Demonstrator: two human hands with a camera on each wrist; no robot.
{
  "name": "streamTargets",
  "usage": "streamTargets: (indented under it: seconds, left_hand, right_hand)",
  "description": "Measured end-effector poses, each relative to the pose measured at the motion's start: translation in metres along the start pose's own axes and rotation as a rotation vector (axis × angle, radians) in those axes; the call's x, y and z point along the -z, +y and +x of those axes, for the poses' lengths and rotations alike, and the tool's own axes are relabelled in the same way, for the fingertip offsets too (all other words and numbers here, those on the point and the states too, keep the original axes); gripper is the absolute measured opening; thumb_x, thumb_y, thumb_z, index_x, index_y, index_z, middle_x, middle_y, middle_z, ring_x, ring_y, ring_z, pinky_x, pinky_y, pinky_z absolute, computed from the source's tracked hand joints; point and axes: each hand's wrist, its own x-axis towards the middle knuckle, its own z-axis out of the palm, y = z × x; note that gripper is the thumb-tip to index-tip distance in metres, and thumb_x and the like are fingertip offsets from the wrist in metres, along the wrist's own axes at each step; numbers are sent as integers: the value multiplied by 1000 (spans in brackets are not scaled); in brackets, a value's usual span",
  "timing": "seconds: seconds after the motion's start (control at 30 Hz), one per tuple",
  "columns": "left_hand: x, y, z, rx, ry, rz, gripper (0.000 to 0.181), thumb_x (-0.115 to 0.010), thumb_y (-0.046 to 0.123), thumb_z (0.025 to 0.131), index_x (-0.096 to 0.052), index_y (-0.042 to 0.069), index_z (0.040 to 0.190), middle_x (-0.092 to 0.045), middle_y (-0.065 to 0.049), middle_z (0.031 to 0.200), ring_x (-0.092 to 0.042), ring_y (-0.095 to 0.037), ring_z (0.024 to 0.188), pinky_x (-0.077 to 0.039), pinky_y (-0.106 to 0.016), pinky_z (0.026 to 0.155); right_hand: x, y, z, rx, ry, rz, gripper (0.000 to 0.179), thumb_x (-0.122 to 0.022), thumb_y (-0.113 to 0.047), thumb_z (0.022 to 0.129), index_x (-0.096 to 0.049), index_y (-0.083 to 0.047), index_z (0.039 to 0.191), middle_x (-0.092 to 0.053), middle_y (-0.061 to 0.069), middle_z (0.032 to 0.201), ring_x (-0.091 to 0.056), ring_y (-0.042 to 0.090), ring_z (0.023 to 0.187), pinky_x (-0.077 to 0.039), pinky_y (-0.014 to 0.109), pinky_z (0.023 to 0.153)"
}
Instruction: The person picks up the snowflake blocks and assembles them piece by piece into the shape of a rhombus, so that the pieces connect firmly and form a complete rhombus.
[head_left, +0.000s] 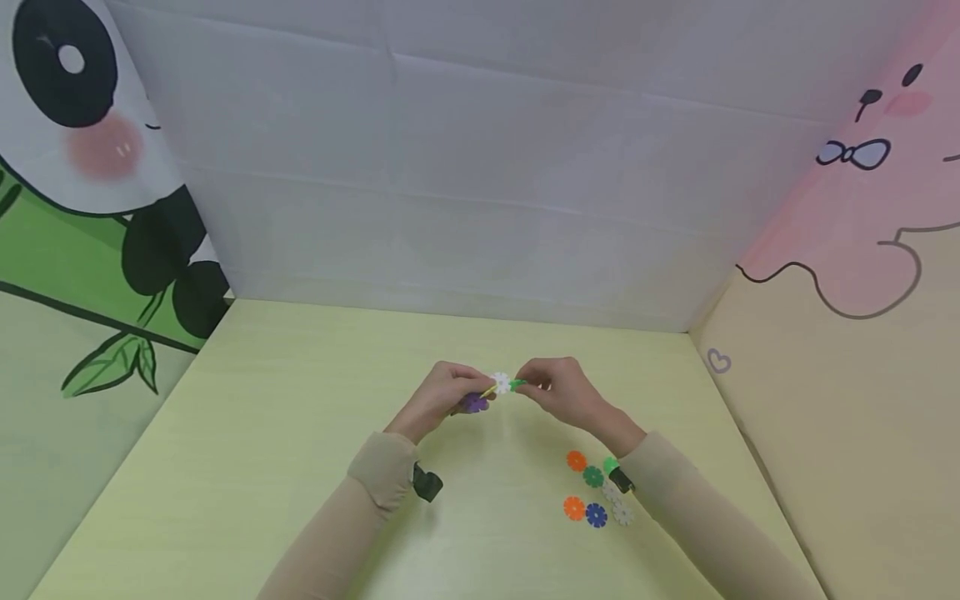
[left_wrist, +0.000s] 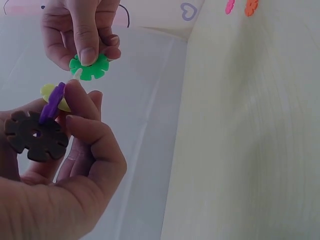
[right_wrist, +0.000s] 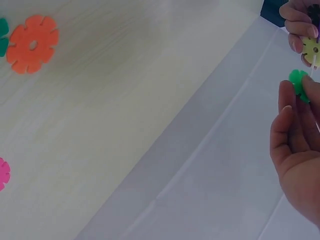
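Note:
My left hand (head_left: 444,396) holds a chain of notched plastic snowflake discs. In the left wrist view the chain shows a dark disc (left_wrist: 47,145), a purple disc (left_wrist: 53,102) and a yellow disc (left_wrist: 47,91). At its far end, a white disc (head_left: 501,383) faces the head camera between the two hands. My right hand (head_left: 566,392) pinches a bright green disc (left_wrist: 95,71) between thumb and fingers. The green disc meets the edge of the white one; how deep their notches interlock cannot be told. Fingers partly hide the chain.
Loose discs lie on the pale yellow table (head_left: 262,467) below my right forearm, among them orange (head_left: 576,461), dark green (head_left: 593,477), blue (head_left: 597,517) and white (head_left: 622,513). A pink disc (right_wrist: 3,175) shows in the right wrist view. Printed panels stand on both sides.

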Motion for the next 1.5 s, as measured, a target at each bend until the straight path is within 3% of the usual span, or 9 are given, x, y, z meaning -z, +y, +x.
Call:
streamTargets:
  seconds: [0.33,0.57,0.7,0.8,1.03,1.23,1.5]
  left_hand:
    - [0,1,0,-18,3,26,20,-72,13,86,-71,-5,94,-70,-16,86,-68,-18,70,-51,-24,59]
    - [0,-2,2,-35,-23,28,19,-69,10,88,-70,-8,93,-69,-18,86,-68,-21,73,-54,-29,64]
    - [0,-1,3,-39,-30,48,19,-69,12,88,-71,-7,93,-70,-17,85,-67,-20,68,-49,-25,56]
    - [-1,0,2,-36,-33,61,20,-69,13,88,-71,-6,93,-70,-16,85,-67,-18,66,-44,-22,52]
    - [0,0,1,-15,-38,50,20,-69,13,88,-70,-6,95,-70,-17,86,-67,-18,67,-45,-21,52]
    - [3,-2,1,4,-32,95,21,-69,18,89,-71,-2,95,-70,-15,88,-65,-15,66,-33,-21,47]
    - [0,1,-1,-14,-32,76,21,-67,13,90,-68,-5,102,-70,-16,90,-67,-20,76,-51,-27,61]
  right_hand:
    - [-4,-1,-1,74,69,-74,4,-73,-8,85,-73,-10,89,-68,-7,81,-59,1,68,-49,22,61]
    - [-2,-5,-1,140,84,-77,5,-74,-5,84,-73,-7,88,-69,-2,82,-59,3,68,-51,24,61]
    - [-1,-7,0,149,72,-93,6,-73,-3,83,-73,-6,88,-69,0,83,-59,4,69,-50,22,62]
    - [-2,-8,0,145,58,-111,6,-74,-3,83,-73,-6,89,-69,0,84,-59,4,69,-49,19,62]
    - [0,-10,-1,143,60,-87,8,-74,-4,83,-73,-7,90,-69,-2,83,-59,3,68,-49,20,61]
    - [2,-7,-2,86,45,-31,12,-74,-4,83,-73,-9,94,-69,-4,87,-61,2,72,-51,22,64]
    - [5,-4,-1,9,33,39,10,-71,-6,86,-73,-10,95,-70,-5,90,-64,4,75,-52,23,66]
